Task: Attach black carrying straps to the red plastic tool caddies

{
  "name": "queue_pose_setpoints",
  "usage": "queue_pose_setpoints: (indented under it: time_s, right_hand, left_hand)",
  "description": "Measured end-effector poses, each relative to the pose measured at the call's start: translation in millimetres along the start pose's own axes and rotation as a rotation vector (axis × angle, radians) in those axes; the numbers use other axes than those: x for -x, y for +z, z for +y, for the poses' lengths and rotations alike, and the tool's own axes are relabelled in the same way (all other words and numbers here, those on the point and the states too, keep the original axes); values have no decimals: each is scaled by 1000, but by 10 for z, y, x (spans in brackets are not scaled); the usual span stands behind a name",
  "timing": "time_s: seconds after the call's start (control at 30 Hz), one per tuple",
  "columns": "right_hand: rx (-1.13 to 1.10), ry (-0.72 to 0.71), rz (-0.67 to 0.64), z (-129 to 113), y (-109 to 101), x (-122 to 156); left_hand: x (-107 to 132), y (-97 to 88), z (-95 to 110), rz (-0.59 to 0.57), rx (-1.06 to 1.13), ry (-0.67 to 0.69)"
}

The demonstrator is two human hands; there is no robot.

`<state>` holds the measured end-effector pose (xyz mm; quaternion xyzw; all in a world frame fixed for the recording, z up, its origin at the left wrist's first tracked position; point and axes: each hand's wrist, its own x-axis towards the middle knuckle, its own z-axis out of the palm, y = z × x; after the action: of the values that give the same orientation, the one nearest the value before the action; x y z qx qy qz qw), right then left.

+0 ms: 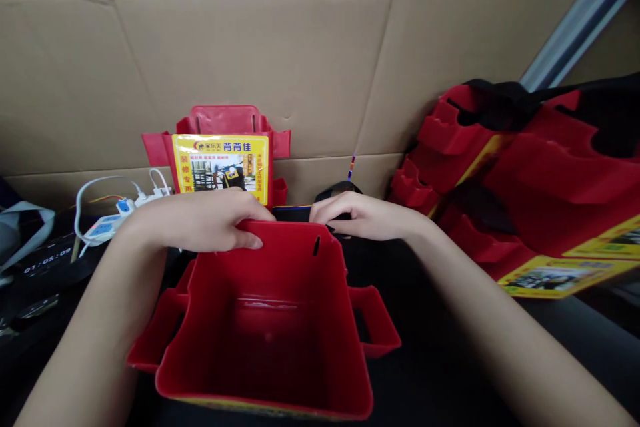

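Where contact is made, noted as follows. Left hand (pixel 200 220) curled shut over the far rim of the red tote (pixel 265 340), fingers hooked down inside the wall. Right hand (pixel 360 215) closed, by appearance pinching the black strap (pixel 338 190) at that same rim, just past the slot (pixel 317 245); exact hold partly hidden.

Tote placed at 6 o'clock on the dark surface, between both forearms, side pocket (pixel 373 320) at 4 o'clock. Mouth pointing up at the camera, inside bare. Long axis judged to run 6 to 12 o'clock, though foreshortened.

Step judged: working the strap at the back wall. Further handling calls for a steady rim and a precise pinch at the slot.

Outward: labelled red tote (pixel 220 160) at 11 o'clock, power strip (pixel 107 223) at 9, red stack (pixel 525 173) at 3, cardboard wall (pixel 250 47) at 12.
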<state>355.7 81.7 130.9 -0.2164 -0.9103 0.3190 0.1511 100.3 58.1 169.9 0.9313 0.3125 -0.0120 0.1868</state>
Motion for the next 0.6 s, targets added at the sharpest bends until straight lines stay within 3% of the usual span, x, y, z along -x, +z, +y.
queue_pose_setpoints:
  time_s: [0.6]
  right_hand:
    - [-27,-43,-31,-165,72,-27]
  left_hand:
    - [18,57,99,40,-121,-59]
